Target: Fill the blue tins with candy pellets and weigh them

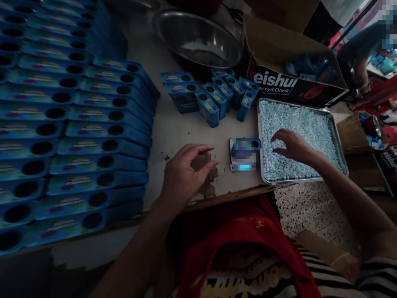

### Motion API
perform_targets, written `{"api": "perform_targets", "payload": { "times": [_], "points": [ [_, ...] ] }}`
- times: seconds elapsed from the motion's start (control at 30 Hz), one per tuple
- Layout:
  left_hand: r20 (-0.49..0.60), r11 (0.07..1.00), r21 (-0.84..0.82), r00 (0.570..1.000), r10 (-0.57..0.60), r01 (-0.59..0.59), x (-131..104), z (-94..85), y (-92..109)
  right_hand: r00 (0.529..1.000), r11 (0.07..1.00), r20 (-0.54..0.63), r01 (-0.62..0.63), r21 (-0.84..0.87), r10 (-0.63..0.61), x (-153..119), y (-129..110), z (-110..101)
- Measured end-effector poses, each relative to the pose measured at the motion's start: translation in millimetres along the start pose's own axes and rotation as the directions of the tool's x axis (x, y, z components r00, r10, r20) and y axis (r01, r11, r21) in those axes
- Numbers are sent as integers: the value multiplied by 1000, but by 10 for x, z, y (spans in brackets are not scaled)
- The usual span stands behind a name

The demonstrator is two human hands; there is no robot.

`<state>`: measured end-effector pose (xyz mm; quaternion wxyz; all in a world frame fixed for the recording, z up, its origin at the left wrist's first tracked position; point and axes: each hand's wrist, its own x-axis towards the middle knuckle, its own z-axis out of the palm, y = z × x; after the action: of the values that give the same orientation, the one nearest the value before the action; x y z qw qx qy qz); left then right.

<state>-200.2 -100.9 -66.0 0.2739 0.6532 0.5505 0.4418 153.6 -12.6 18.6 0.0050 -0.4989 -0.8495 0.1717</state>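
Note:
My left hand (187,171) hovers over the table's front part, thumb and fingers apart with nothing between them. Just right of it is a small digital scale (243,166) with a lit display, and a blue container (242,147) lies on the scale. Over a metal tray (263,171) full of pale blue and white pellets (300,124) is my right hand (293,145). Its fingers are bent and spread from the thumb, and no pellets show in its grasp. Whether the fingertips touch the pellets I cannot tell.
Rows of blue containers with round holes (118,114) fill the table's left. Several more blue containers (207,107) stand behind the scale. A metal basin (198,37) and a cardboard box (310,89) holding blue packs are at the back. Another person's hand (361,76) shows far right.

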Motion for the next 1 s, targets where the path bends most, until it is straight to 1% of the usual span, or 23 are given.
{"api": "perform_targets", "payload": {
  "times": [0.07,0.13,0.17,0.23,0.3,0.4,0.43,0.5,0.57,0.63,0.73,0.87,0.93,1.0],
  "points": [
    [4,1000,-1,1000,20,-20,37,31,53,995,995,68,71,-75,-66,-88,85,270],
    [19,999,-4,999,39,-39,58,59,105,992,982,91,98,-160,-84,-171,88,494],
    [31,999,-4,999,43,-42,62,69,128,992,976,103,92,-198,-72,-211,81,561],
    [50,1000,10,998,25,-26,59,81,159,990,971,142,56,-234,-23,-287,92,590],
    [52,1000,31,999,-8,6,53,87,173,987,982,152,-14,-187,43,-348,168,511],
    [56,998,53,998,-36,33,75,97,186,987,988,70,-147,44,144,-391,343,333],
    [58,998,59,998,-34,31,95,100,193,985,977,45,-170,130,165,-391,387,283],
    [50,997,75,999,-18,14,151,102,213,984,951,12,-176,253,179,-368,413,204],
    [17,996,86,1000,15,-16,213,91,230,983,932,-19,-164,323,180,-313,353,139],
    [-8,996,85,999,32,-31,260,64,235,982,917,-38,-158,367,184,-230,237,69],
    [-16,997,78,1000,7,-5,274,-2,211,985,913,-35,-141,383,167,-79,61,-52],
    [40,992,102,996,-80,75,220,-78,154,989,896,-29,-117,429,143,90,-74,-184],
    [78,991,104,992,-96,87,192,-92,125,990,870,-23,-111,480,139,149,-138,-223],
    [103,991,100,990,-100,90,175,-88,100,994,855,-9,-89,511,109,199,-237,-250]
  ]
}}
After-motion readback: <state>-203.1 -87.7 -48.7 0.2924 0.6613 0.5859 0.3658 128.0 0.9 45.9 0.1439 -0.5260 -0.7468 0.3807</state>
